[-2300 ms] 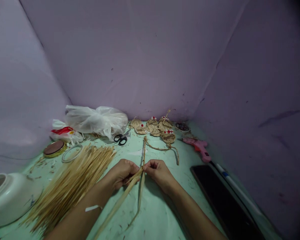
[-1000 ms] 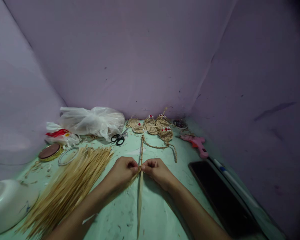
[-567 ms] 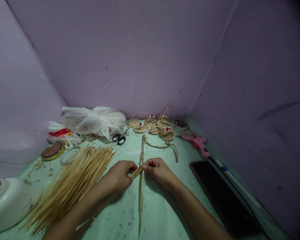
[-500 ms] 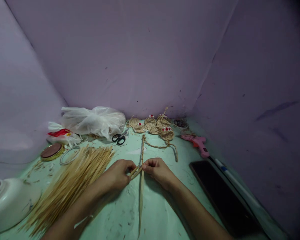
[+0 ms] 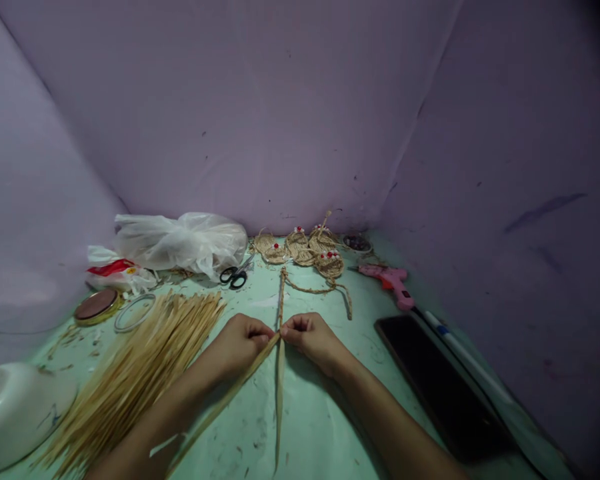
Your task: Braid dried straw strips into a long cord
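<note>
My left hand [image 5: 243, 343] and my right hand [image 5: 310, 339] meet at the middle of the green table [image 5: 325, 413], both pinched shut on the end of a braided straw cord [image 5: 281, 293] that runs away toward the wall. Two loose flat straw strips hang back from the pinch: one strip [image 5: 279, 393] lies straight toward me, the other strip [image 5: 220, 403] slants left under my left wrist. A large bundle of straw strips [image 5: 135, 373] lies just left of my left forearm.
Small woven straw pieces with red beads [image 5: 310, 248] sit by the back wall, with black scissors [image 5: 233, 275], a clear plastic bag [image 5: 185, 240] and a pink glue gun [image 5: 391, 281]. A dark tablet [image 5: 440, 383] lies right. A white bowl [image 5: 15, 413] and round lids [image 5: 97, 305] lie left.
The left strip, held short and angled between my hands half a second ago, now stretches long down to the left under my left wrist. Both hands stay at the same spot on the cord.
</note>
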The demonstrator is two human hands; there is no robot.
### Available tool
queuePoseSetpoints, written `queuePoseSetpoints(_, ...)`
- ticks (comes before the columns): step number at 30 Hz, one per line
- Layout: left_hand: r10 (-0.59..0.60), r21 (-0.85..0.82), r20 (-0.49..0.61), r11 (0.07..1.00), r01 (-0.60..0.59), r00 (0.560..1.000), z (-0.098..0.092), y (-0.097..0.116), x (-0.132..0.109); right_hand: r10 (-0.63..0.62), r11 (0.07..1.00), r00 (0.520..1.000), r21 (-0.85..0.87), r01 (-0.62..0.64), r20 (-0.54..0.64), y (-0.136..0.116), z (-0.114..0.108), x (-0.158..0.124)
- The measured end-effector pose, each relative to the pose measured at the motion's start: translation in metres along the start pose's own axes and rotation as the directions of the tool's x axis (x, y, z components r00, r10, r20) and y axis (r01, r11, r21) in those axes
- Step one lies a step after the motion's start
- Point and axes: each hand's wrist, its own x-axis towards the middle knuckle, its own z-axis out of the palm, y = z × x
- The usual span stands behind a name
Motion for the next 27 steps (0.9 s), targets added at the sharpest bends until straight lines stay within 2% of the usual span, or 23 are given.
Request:
queuePoseSetpoints(4,-0.202,-0.262,-0.028,0.947,0.188,0.979,0.001,0.001,0.004,-0.015,1.000,1.000,0.001,0.015,-0.020,0.002,0.001,0.001)
queuePoseSetpoints(8,-0.330,-0.324,-0.060,0.899,0.294,0.942,0.007,0.005,0.007,-0.029,0.999,0.999,-0.018,0.028,-0.040,0.006,0.001,0.003)
queuePoseSetpoints(16,-0.374,-0.324,-0.035,0.881,0.343,0.927,0.009,0.010,0.016,-0.132,0.988,0.991,-0.080,0.128,-0.036,0.015,0.003,0.008)
queuePoseSetpoints(21,-0.479,-0.425,0.103,0.771,0.474,0.872,0.005,0.005,0.022,-0.163,0.987,0.986,-0.002,0.163,-0.025,0.015,0.005,0.010)
queuePoseSetpoints(23,-0.469,-0.438,0.119,0.766,0.470,0.875,0.007,0.006,0.021,-0.126,0.991,0.992,0.032,0.127,-0.018,0.013,0.005,0.009)
queuePoseSetpoints(25,-0.433,-0.437,0.067,0.797,0.417,0.899,0.012,0.008,0.018,-0.080,0.995,0.997,0.062,0.080,-0.009,0.009,0.004,0.007)
queuePoseSetpoints(27,-0.393,-0.413,-0.046,0.845,0.341,0.919,0.017,0.010,0.014,-0.051,0.995,0.999,0.086,0.050,0.001,0.005,0.003,0.005)
